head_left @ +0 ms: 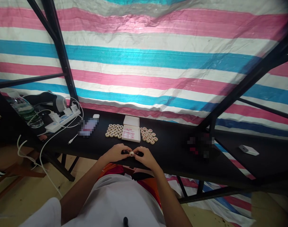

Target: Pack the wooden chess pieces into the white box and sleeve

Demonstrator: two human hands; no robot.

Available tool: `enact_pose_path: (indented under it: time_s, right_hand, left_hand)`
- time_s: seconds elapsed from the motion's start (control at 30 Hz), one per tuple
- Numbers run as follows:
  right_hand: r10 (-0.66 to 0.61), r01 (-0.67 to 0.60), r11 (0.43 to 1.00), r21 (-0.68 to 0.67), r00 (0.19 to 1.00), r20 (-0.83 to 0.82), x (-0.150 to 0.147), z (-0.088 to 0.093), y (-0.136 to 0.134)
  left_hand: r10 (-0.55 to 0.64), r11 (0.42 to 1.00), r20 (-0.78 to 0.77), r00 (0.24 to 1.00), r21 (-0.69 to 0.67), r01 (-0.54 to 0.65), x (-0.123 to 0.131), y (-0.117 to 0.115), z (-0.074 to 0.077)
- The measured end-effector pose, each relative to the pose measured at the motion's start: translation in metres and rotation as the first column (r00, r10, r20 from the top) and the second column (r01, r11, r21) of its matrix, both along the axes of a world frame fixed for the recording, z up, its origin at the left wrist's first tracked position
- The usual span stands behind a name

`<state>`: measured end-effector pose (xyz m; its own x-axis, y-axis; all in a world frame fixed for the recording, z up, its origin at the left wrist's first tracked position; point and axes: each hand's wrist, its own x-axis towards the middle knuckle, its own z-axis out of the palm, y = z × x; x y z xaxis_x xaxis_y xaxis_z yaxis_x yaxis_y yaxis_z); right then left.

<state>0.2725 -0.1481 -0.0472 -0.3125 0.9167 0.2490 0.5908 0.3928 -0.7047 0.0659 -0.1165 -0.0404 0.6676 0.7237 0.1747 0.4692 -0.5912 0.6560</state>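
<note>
A round, pale game piece [131, 154] with a dark marking is pinched between both hands near the table's front edge. My left hand [119, 152] holds it from the left, and my right hand [144, 155] from the right, fingers curled. Beyond them lies an open white box [137, 136] with a red-lined sheet [130, 133] inside and its lid [131, 121] folded back. Rows of round pieces [114, 130] sit left of the box. More such pieces [149, 135] lie to its right.
On the black table [172, 151], a phone [87, 127], white cable and power strip [63, 121] lie left, near a water bottle [28, 112]. A blurred dark object [200, 145] sits right. Beyond the gap is a white box-like item [249, 150]. Metal posts rise both sides.
</note>
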Motion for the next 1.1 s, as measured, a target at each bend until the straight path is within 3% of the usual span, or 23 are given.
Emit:
enact_pose_path:
  time_s: [0.17, 0.27, 0.47, 0.7, 1.1]
  right_hand:
    - [-0.029, 0.023, 0.998, -0.056, 0.993, -0.115, -0.001, -0.002, 0.002]
    - [-0.044, 0.035, 0.997, -0.067, 0.990, -0.132, -0.002, -0.006, 0.005]
    - [-0.108, 0.108, 0.993, 0.049, 0.994, -0.008, -0.003, -0.009, 0.008]
    - [-0.030, 0.027, 0.996, 0.085, 0.999, 0.030, -0.002, -0.008, 0.006]
    - [-0.041, 0.041, 0.996, 0.083, 0.999, 0.005, -0.002, -0.011, 0.006]
  left_hand:
    - [0.075, 0.991, 0.076, 0.994, -0.119, -0.065, 0.003, 0.001, 0.001]
    - [0.091, 0.994, 0.083, 0.992, -0.066, -0.085, 0.004, 0.003, -0.002]
    - [0.093, 0.995, 0.059, 0.994, 0.018, -0.094, 0.005, 0.008, -0.010]
    - [0.109, 0.989, 0.036, 0.993, 0.093, -0.112, 0.006, 0.012, -0.018]
    - [0.095, 0.987, 0.015, 0.995, 0.128, -0.096, 0.006, 0.007, -0.011]
